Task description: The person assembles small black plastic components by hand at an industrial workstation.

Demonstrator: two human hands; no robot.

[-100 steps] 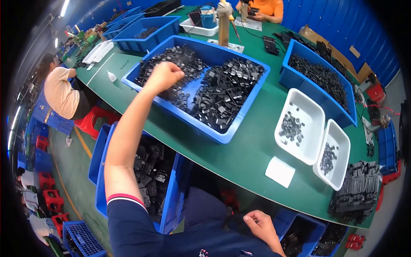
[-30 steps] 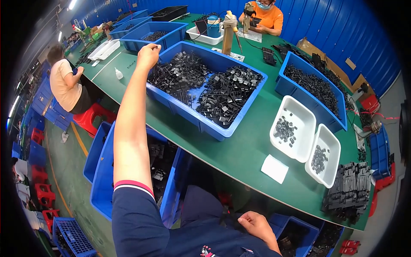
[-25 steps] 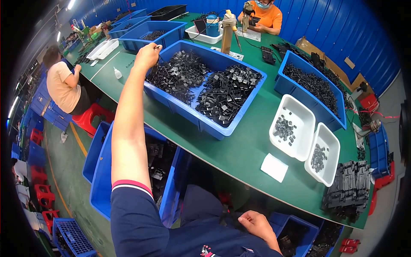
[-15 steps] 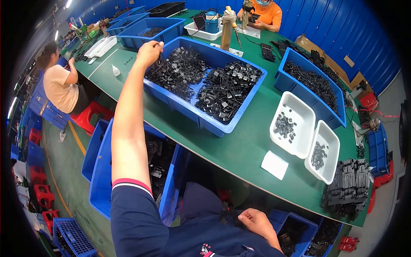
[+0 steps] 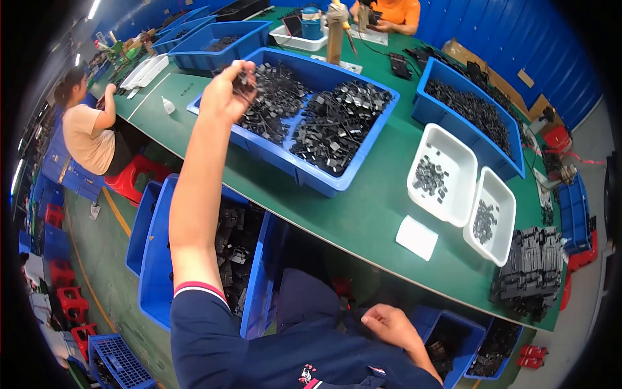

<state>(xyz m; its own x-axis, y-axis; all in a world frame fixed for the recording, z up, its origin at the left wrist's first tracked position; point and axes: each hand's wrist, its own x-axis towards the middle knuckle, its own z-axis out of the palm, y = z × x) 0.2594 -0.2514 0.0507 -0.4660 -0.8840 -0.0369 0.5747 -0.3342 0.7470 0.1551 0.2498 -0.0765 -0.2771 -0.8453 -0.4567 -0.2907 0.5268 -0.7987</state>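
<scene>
My left hand [image 5: 228,94] is raised over the left end of a large blue bin [image 5: 315,179], its fingers curled round some small black plastic parts. Under it in the bin lie two heaps of black parts, a left heap [image 5: 275,97] and a right heap [image 5: 340,126] of flat square-ended pieces, with a strip of blue bottom between them. My right hand [image 5: 392,326] rests low by my lap, below the table edge. Its fingers are bent in and closed, and what they hold, if anything, is hidden.
Two white trays [image 5: 461,146] with small black pieces and a white paper [image 5: 416,238] lie on the green table [image 5: 311,223]. Stacked black parts [image 5: 530,266] stand at the right corner. Blue bins [image 5: 159,259] sit below the edge. Co-workers sit left [image 5: 97,133] and across [image 5: 395,14].
My left hand has turned its palm up and lifted slightly, now showing black parts in the fingers. The view has shifted a little; my right hand stays by my lap.
</scene>
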